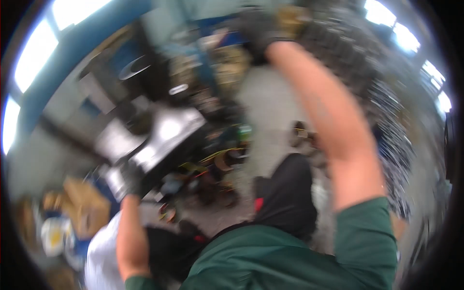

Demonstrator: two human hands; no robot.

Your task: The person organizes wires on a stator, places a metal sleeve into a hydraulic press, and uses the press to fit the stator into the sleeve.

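Motion blurs the whole picture. My left hand point(129, 176), in a dark glove, is at the near corner of a shiny metal machine table point(169, 126). Its fingers are too smeared to show whether they grip the edge or only rest there. Stretched far forward, my right hand point(257, 33) wears a dark glove too. It is near a yellowish-brown object point(293, 21) and a blue surface behind it. Whether the right hand holds anything is hidden by the blur.
Cardboard boxes point(86, 205) and a white sack point(102, 253) are at the lower left. Stacks of dark metal parts point(340, 55) line the right side. Loose items point(208, 186) clutter the floor under the machine table. Small objects point(300, 131) lie on the grey floor ahead.
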